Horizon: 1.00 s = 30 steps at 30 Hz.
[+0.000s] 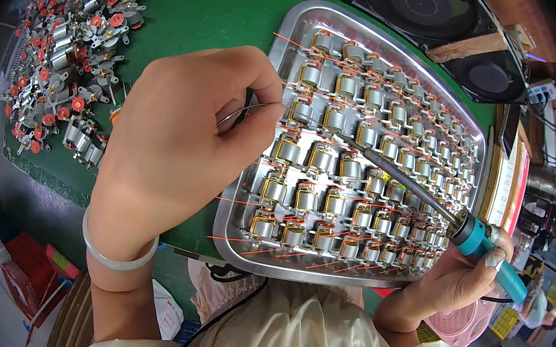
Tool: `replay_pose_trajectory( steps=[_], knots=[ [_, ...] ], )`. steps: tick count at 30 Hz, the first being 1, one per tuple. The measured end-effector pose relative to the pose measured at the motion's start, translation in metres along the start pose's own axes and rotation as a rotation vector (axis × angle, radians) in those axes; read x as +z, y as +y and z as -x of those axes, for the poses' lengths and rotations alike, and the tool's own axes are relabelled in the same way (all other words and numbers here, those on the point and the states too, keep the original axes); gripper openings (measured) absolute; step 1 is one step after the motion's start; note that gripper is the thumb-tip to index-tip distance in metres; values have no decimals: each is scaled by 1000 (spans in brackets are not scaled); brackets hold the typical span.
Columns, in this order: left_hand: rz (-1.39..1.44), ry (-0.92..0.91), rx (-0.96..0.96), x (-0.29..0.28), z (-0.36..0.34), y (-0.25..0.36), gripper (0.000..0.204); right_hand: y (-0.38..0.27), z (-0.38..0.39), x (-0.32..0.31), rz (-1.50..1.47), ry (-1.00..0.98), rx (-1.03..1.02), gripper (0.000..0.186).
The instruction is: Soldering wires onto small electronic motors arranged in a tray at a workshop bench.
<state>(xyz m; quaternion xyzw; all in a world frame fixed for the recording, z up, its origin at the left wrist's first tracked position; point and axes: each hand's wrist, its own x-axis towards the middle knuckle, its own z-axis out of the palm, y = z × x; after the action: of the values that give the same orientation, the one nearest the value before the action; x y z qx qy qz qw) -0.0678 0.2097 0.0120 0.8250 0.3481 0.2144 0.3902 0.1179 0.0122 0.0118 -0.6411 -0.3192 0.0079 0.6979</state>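
Observation:
My left hand (185,142) pinches a thin strand of solder wire (244,111) between thumb and fingers, its end near a small motor (301,111) at the left side of a metal tray (274,56). My right hand (465,274) grips a soldering iron (426,200) with a teal handle; its dark shaft reaches up-left across the tray and its tip meets the solder near that motor. The tray holds several rows of small silver motors with copper windings and thin red wires.
A heap of loose small motors with red gears (73,47) lies on the green mat (208,8) at the upper left. Two black fans (446,21) sit beyond the tray. Boxes and clutter show at the lower left and right edges.

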Motion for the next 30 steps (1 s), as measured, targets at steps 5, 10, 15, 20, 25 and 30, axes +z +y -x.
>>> replay_pose_trajectory(
  steps=[5,10,15,20,25,30],
  knots=[
    [28,1,3,2,0,-1,7,0,0,1,9,-1,-16,27],
    [48,20,-34,-1,0,-2,6,1,0,-4,-3,-16,-15,26],
    [81,38,-73,-3,2,-1,6,1,0,-6,-24,-31,-13,25],
    [38,5,-41,-1,1,-2,6,3,0,-5,-5,-12,-52,25],
    [20,-7,-51,-1,1,0,6,3,0,-5,-14,-25,-44,25],
    [9,-3,5,0,0,-2,6,0,1,-3,-36,-23,10,25]
  ],
)
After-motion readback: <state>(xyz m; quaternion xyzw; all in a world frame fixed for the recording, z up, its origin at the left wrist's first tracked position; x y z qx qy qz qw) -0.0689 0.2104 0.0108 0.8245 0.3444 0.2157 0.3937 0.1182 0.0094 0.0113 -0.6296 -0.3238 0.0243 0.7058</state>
